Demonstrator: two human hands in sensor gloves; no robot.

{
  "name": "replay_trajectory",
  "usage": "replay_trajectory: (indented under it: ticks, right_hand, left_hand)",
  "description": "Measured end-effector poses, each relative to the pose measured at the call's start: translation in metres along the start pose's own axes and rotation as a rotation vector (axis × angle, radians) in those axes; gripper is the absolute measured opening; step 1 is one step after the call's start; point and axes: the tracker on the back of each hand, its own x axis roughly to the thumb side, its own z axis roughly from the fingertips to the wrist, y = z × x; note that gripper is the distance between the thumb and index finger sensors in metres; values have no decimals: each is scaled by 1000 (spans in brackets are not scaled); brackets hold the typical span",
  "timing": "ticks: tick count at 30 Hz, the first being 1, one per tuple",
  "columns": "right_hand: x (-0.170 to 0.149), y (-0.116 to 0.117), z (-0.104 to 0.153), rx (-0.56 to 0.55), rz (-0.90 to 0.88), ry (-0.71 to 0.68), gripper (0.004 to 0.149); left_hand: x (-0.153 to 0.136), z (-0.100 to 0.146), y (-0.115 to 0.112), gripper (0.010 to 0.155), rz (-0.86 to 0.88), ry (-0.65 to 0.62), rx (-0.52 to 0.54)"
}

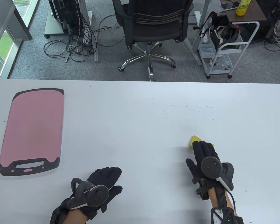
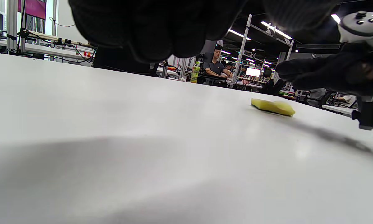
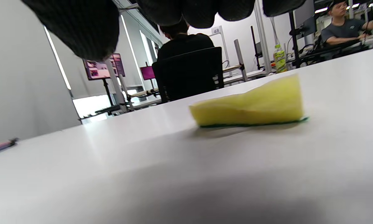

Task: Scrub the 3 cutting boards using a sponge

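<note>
One pink cutting board (image 1: 32, 130) with a dark rim and handle lies flat at the table's left; its edge shows as a thin strip (image 3: 0, 146) in the right wrist view. A yellow sponge (image 1: 194, 140) with a green underside lies on the table at the right (image 3: 251, 107) (image 2: 273, 107). My right hand (image 1: 201, 148) hovers just over it with straight fingers (image 3: 77, 28), not touching it. My left hand (image 1: 113, 178) rests flat near the front edge, fingers relaxed and holding nothing.
The white table (image 1: 140, 116) spans the whole view. Beyond its far edge stand an office chair (image 1: 151, 25), a white cart (image 1: 224, 46) and floor cables. People sit at desks in the background.
</note>
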Motion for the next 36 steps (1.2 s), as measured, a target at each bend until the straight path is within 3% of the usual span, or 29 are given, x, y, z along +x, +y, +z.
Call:
replay_trajectory:
  ticks: [7, 13, 19, 27, 31, 36]
  right_hand:
    - [-26, 25, -48, 191, 94, 172, 87]
    - [-27, 37, -60, 220, 231, 205, 73]
    - [-23, 34, -41, 99, 187, 138, 70]
    - [-9, 18, 7, 12, 62, -14, 71]
    - [-2, 14, 31, -41, 47, -102, 72]
    - [1, 5, 40, -48, 38, -132, 72]
  left_hand:
    - [-3, -3, -3, 77, 7, 13, -19]
    - [-3, -4, -4, 77, 13, 9, -26]
    - [-6, -4, -4, 77, 13, 18, -23]
    - [-16, -3, -1, 77, 15, 60, 1]
    - [-31, 1, -2, 77, -8, 134, 6]
    - [-57, 3, 1, 78, -54, 268, 2]
